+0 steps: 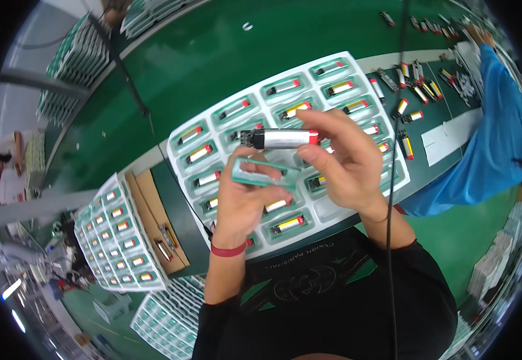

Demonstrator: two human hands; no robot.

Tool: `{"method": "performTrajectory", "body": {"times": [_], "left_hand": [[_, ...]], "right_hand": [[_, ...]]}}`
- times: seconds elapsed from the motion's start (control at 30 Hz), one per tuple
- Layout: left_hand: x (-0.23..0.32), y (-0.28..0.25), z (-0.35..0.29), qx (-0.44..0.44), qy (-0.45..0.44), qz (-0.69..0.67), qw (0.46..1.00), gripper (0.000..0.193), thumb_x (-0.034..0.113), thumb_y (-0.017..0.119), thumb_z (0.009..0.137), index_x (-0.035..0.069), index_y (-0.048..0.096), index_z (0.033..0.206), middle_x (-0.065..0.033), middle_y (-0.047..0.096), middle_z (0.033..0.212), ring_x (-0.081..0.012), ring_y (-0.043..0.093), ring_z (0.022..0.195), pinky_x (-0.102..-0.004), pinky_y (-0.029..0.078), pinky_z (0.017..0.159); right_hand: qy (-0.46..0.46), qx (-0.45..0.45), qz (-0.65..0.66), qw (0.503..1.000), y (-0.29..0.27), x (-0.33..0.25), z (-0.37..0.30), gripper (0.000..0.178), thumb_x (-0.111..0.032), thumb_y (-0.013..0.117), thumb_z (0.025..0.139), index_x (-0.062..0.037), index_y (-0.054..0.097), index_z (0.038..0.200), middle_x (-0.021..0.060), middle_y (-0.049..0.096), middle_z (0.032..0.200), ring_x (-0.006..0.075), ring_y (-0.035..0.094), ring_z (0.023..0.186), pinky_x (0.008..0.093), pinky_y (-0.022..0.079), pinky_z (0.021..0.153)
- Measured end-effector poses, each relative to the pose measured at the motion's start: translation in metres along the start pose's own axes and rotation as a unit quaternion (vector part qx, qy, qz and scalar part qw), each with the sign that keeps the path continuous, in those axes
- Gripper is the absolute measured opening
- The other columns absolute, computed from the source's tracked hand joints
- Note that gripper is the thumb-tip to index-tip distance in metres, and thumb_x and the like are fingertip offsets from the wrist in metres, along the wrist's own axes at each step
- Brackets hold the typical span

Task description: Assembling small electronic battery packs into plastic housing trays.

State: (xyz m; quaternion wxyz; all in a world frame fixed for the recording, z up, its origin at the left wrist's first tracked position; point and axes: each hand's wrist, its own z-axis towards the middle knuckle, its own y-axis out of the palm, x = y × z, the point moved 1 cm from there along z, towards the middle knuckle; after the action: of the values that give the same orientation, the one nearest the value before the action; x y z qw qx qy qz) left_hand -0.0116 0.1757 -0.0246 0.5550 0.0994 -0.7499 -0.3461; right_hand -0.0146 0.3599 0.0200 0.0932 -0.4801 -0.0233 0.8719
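My right hand pinches a slim silver cell between thumb and fingers. The cell has a red end on the right and a black end with small electronic parts on the left. Just below it, my left hand grips a clear greenish plastic holder, a shallow rectangular frame. Cell and holder look close together; whether they touch I cannot tell. Beneath both hands lies a large white tray whose pockets hold similar cells, some with yellow sides. One pocket near its front edge holds no cell.
Loose cells are scattered on the green table to the right. A person in a blue sleeve reaches in there, beside a white sheet. Another filled tray and a cardboard box stand at left. A dark cable hangs down at right.
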Motion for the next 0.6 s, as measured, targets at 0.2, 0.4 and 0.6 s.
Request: {"method": "performTrajectory", "body": {"times": [0.2, 0.4, 0.6], "left_hand": [[0.019, 0.013, -0.005, 0.035, 0.029, 0.018, 0.999, 0.05, -0.011, 0.073, 0.076, -0.003, 0.051, 0.12, -0.0123, 0.062, 0.106, -0.0238, 0.066, 0.1, -0.0385, 0.06, 0.086], [0.015, 0.005, -0.01, 0.107, 0.121, 0.224, 0.961, 0.046, 0.003, 0.088, 0.062, 0.003, 0.067, 0.103, -0.0066, 0.066, 0.105, -0.0159, 0.062, 0.102, -0.0323, 0.047, 0.093], [0.018, 0.01, -0.01, 0.086, 0.192, 0.329, 0.921, 0.044, 0.002, 0.086, 0.066, 0.001, 0.065, 0.104, -0.0083, 0.063, 0.106, -0.0175, 0.061, 0.099, -0.0311, 0.048, 0.09]], "right_hand": [[-0.007, -0.091, -0.027, 0.995, 0.006, -0.004, 0.001, 0.025, -0.002, 0.072, 0.081, 0.0007, 0.066, 0.106, 0.0089, 0.061, 0.084, 0.0158, 0.058, 0.068, 0.0263, 0.045, 0.059], [-0.061, -0.134, -0.066, 0.987, 0.004, -0.007, 0.006, 0.025, -0.006, 0.074, 0.078, -0.0005, 0.069, 0.102, 0.0085, 0.059, 0.09, 0.0177, 0.057, 0.075, 0.0282, 0.046, 0.062], [-0.06, -0.14, -0.069, 0.986, 0.009, -0.005, -0.003, 0.026, -0.01, 0.075, 0.078, -0.0022, 0.07, 0.102, 0.0093, 0.053, 0.094, 0.0204, 0.055, 0.079, 0.0304, 0.046, 0.067]]}}
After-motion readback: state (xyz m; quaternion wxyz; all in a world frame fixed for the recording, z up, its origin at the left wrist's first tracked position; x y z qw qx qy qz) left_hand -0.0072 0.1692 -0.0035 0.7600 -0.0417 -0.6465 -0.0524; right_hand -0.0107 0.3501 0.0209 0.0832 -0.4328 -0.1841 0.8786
